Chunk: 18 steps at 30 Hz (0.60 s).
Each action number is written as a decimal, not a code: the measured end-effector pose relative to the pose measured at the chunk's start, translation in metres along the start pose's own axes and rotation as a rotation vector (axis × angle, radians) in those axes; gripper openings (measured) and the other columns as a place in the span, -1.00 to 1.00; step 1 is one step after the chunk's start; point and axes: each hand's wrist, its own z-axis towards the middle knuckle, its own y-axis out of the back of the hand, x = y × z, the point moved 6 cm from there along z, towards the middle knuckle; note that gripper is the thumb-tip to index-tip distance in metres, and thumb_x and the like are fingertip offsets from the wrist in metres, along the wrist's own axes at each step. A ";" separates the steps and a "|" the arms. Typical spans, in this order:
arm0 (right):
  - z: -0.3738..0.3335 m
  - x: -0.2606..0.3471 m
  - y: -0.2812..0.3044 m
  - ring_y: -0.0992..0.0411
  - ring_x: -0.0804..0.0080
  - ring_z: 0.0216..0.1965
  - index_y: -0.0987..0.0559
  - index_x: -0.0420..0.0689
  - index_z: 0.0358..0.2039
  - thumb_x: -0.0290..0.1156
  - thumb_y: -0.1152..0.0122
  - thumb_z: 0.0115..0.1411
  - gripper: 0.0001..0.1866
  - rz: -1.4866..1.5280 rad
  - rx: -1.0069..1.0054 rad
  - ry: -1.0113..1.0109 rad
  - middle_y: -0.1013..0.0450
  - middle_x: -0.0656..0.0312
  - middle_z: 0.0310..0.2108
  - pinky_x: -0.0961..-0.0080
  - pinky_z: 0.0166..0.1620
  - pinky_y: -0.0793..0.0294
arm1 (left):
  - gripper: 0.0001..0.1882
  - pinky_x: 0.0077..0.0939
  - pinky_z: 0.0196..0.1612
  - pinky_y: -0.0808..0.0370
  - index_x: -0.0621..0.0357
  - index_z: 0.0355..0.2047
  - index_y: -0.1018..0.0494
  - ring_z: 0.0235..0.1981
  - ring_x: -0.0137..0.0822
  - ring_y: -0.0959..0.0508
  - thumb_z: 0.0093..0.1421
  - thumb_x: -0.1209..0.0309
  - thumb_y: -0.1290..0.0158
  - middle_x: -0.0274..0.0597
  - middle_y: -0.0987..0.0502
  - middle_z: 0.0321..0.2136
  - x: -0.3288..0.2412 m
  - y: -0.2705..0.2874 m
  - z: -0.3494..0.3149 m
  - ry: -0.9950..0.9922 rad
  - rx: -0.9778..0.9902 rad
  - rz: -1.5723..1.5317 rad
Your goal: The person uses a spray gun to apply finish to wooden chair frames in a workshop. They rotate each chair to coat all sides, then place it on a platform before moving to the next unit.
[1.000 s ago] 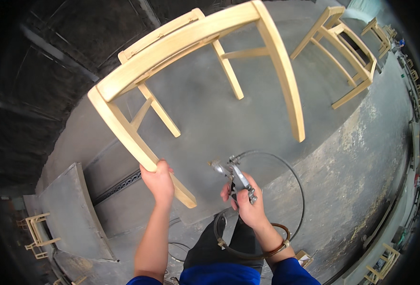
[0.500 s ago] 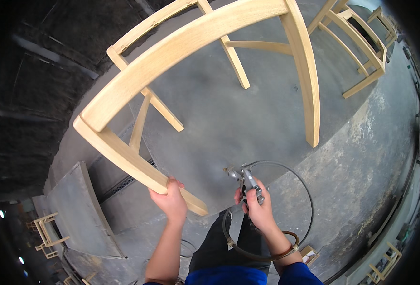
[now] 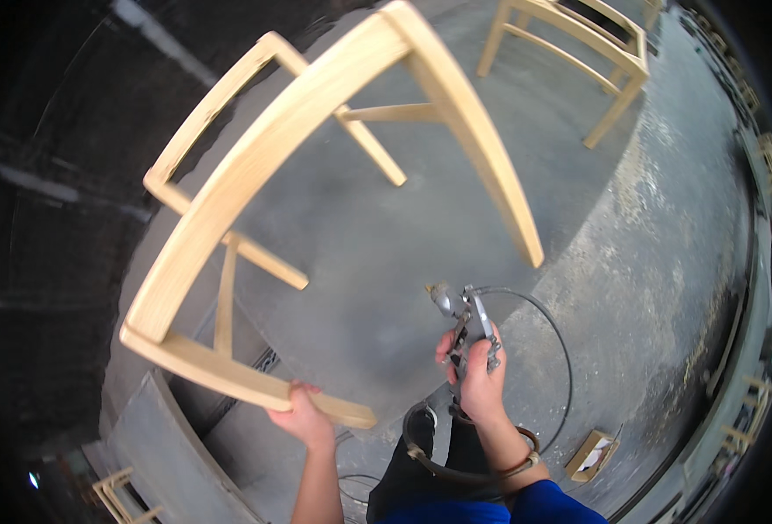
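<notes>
A pale wooden chair frame [image 3: 255, 144] without a seat panel fills the upper left, its legs spread over the grey floor. My left hand [image 3: 305, 419] is wrapped round one of its legs, close to the leg's end. In my right hand [image 3: 476, 375] is a metal spray gun [image 3: 466, 325], its brownish nozzle tip turned to the upper left, toward the space inside the frame. A dark hose [image 3: 567, 367] loops out from the gun on the right and runs by my right forearm. The gun does not touch the chair frame.
Another wooden chair frame [image 3: 578, 39] stands at the upper right. A small open cardboard box [image 3: 592, 456] lies on the floor at the lower right. A grey panel [image 3: 163, 445] stands at the lower left, with a wooden frame [image 3: 122, 498] beyond it. Dark wall lies to the left.
The chair frame has turned counterclockwise in view, its held leg now lower and more level. My right hand and the spray gun sit slightly farther right. More of the cardboard box shows.
</notes>
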 end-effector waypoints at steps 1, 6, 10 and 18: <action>0.006 0.002 0.005 -0.47 0.53 -0.35 -0.30 -0.19 0.22 0.18 0.04 0.40 -0.31 0.040 -0.050 0.034 -0.49 0.17 -0.29 0.71 -0.54 -0.30 | -0.87 -0.41 -0.45 -0.50 0.30 -0.29 -0.30 -0.53 -0.32 -0.48 0.14 0.56 0.04 -0.14 -0.42 -0.50 0.001 -0.002 -0.003 0.007 0.019 0.007; 0.040 0.005 0.006 -0.47 0.51 -0.37 -0.36 -0.21 0.03 0.28 0.11 0.37 -0.30 0.155 -0.107 0.124 -0.49 0.17 -0.32 0.69 -0.55 -0.29 | -0.80 -0.38 -0.45 -0.51 0.30 -0.22 -0.25 -0.51 -0.32 -0.45 0.13 0.62 0.05 -0.11 -0.41 -0.41 0.006 -0.007 -0.008 0.044 0.025 -0.019; 0.050 -0.002 0.019 -0.46 0.52 -0.40 -0.44 -0.21 -0.20 0.31 0.22 0.39 -0.29 0.098 -0.191 0.085 -0.49 0.20 -0.36 0.68 -0.57 -0.28 | -0.87 -0.39 -0.44 -0.50 0.29 -0.27 -0.29 -0.53 -0.34 -0.45 0.18 0.52 0.06 -0.14 -0.41 -0.48 0.007 -0.010 -0.013 0.002 0.019 0.013; 0.033 -0.013 0.059 -0.47 0.50 -0.40 -0.44 -0.17 -0.20 0.28 0.20 0.40 -0.34 0.044 -0.366 -0.054 -0.49 0.20 -0.37 0.67 -0.57 -0.28 | -0.85 -0.38 -0.43 -0.51 0.29 -0.25 -0.27 -0.51 -0.32 -0.46 0.17 0.52 0.07 -0.13 -0.40 -0.46 0.007 -0.013 -0.018 -0.027 0.095 0.069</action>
